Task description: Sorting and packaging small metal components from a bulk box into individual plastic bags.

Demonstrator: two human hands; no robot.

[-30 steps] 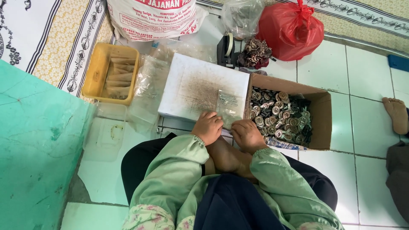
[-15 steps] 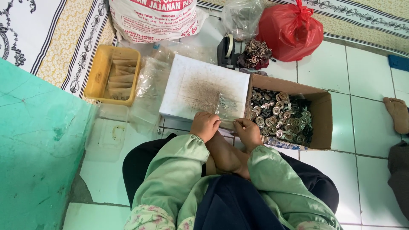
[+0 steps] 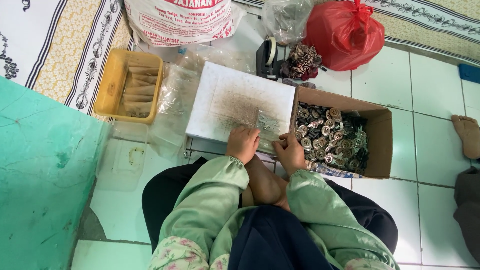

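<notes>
I sit on a tiled floor in light green sleeves. My left hand and my right hand both pinch a small clear plastic bag with a few small metal pieces inside. The bag lies on the near edge of a white, smudged box used as a work surface. Just right of my right hand stands an open cardboard box filled with round metal buttons.
A yellow tray of folded bags lies at the left, clear plastic bags beside it. A white sack, tape dispenser, red bag sit behind. A green surface fills the left. Another person's foot shows at right.
Both hands have shifted slightly on the small bag, the right hand sliding a little to the right along its edge. Nothing else has moved.
</notes>
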